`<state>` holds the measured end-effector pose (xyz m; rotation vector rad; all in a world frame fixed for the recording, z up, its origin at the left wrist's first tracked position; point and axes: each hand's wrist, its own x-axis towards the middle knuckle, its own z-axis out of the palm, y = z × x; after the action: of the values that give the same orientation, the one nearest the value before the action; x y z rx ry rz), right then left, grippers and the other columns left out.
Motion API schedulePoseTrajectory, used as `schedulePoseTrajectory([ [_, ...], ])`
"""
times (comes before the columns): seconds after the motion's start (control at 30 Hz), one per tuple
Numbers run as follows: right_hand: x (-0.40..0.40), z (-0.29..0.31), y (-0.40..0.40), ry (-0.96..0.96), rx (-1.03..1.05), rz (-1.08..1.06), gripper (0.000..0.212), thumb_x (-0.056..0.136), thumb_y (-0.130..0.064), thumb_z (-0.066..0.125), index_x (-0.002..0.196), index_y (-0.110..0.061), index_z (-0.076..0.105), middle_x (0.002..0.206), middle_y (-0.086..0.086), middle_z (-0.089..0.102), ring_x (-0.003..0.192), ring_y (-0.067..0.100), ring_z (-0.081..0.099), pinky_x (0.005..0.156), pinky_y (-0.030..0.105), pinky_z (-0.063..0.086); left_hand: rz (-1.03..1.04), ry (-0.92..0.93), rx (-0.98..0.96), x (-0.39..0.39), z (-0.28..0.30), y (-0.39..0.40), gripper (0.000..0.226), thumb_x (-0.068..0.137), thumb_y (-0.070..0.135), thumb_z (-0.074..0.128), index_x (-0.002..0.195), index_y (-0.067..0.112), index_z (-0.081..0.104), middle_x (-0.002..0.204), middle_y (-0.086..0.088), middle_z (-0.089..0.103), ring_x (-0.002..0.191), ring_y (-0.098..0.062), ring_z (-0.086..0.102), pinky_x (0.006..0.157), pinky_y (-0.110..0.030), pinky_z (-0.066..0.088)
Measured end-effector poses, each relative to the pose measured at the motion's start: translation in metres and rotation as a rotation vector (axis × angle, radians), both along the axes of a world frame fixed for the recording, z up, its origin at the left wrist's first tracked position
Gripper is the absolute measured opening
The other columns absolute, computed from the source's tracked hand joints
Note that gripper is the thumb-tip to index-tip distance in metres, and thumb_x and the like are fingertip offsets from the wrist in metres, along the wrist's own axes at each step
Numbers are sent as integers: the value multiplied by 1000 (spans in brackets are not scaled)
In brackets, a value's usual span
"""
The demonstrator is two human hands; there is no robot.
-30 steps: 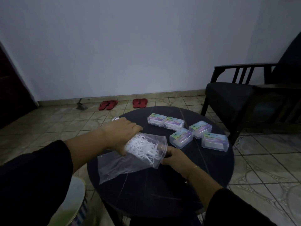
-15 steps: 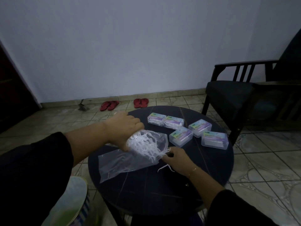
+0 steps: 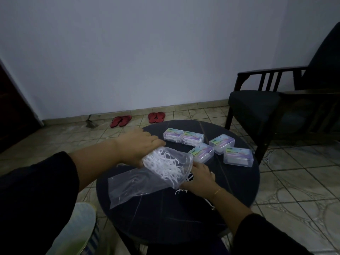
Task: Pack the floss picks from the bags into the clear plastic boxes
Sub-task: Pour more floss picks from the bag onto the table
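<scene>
our left hand [image 3: 141,147] has its grip clenched around the closed end of the clear bag [image 3: 147,177], bunching the film and tipping it so the white floss picks [image 3: 165,165] crowd toward the open mouth. our right hand [image 3: 199,174] sits at that mouth, low on the worktop [image 3: 174,218]; we cannot tell whether its grip is grasping picks or the bag's lip, since the film hides the fingers. a few picks [image 3: 181,191] already lie loose on the dark surface just beside the right wrist.

we judge the picks to be very light, springy and prone to tangling, so they will likely come out in clumps and scatter easily; the bag is limp and slippery, best held by a gathered fistful as now. the five clear boxes [image 3: 202,152] stand closed in a cluster at the far right of the round worktop, near its rim; they look rigid and light, likely to slide if nudged, so one should be steadied by its sides while the lid is opened.

open room lies in front of us, between the bag and the near edge. the rim curves close on the right, so spilled picks could roll off to the tiled floor [image 3: 294,181].
</scene>
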<state>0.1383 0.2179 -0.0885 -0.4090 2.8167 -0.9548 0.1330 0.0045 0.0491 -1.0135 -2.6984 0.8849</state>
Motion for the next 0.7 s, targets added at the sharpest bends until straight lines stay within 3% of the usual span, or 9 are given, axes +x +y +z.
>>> schedulePoseTrajectory([
  [0.1, -2, -1, -1, 13, 24, 8, 41, 81, -51, 65, 118, -35, 61, 146, -14, 33, 138, 18, 20, 106, 44, 19, 1, 25, 5, -1, 2, -3, 79, 87, 56, 53, 150, 24, 18, 131, 4, 55, 112, -16, 54, 89, -34, 45],
  [0.2, -2, 1, 6, -1, 18, -36, 21, 84, -42, 63, 104, -34, 63, 142, -12, 39, 136, 17, 24, 107, 43, 20, 51, 35, -20, -2, 3, -12, 80, 89, 55, 51, 152, 22, 13, 122, 1, 59, 109, -18, 54, 90, -33, 45],
  [0.27, -1, 4, 10, -29, -1, -45, 30, 82, -38, 66, 111, -37, 56, 140, -9, 40, 136, 18, 25, 109, 42, 19, 65, 41, -12, -2, 4, -17, 77, 90, 54, 51, 152, 23, 17, 121, -1, 60, 111, -18, 54, 91, -29, 41],
  [0.37, 0, 8, 7, -67, 1, -7, 66, 75, -47, 71, 134, -37, 43, 146, -7, 33, 139, 18, 19, 110, 44, 16, 75, 36, 52, 0, 6, -19, 70, 90, 53, 52, 149, 25, 27, 120, 2, 61, 109, -15, 56, 86, -26, 38],
  [0.47, 0, 9, -7, -25, 57, 57, 72, 74, -55, 70, 137, -38, 40, 148, -9, 29, 140, 19, 16, 109, 45, 17, 30, -23, 154, 0, 5, -20, 56, 86, 61, 54, 133, 31, 46, 112, 8, 65, 104, -14, 61, 84, -28, 45],
  [0.53, 0, 9, -15, 10, 49, 71, 59, 78, -53, 66, 132, -37, 49, 145, -10, 33, 138, 19, 18, 105, 45, 19, 1, -34, 178, 2, 7, -20, 49, 84, 62, 55, 123, 33, 51, 110, 10, 65, 102, -12, 62, 85, -30, 47],
  [0.63, -3, 6, -21, 8, -25, 58, 32, 83, -47, 63, 108, -28, 67, 126, -13, 51, 127, 18, 30, 91, 39, 23, 59, -7, 73, 2, 8, -20, 77, 83, 59, 60, 146, 27, 31, 135, 6, 54, 122, -13, 50, 101, -29, 36],
  [0.7, -6, 4, -19, -1, -75, 27, 20, 82, -44, 63, 90, -27, 69, 110, -16, 56, 122, 16, 35, 87, 37, 23, 51, 21, 42, 3, 10, -19, 84, 82, 59, 60, 149, 25, 24, 140, 5, 49, 127, -12, 46, 103, -28, 32],
])
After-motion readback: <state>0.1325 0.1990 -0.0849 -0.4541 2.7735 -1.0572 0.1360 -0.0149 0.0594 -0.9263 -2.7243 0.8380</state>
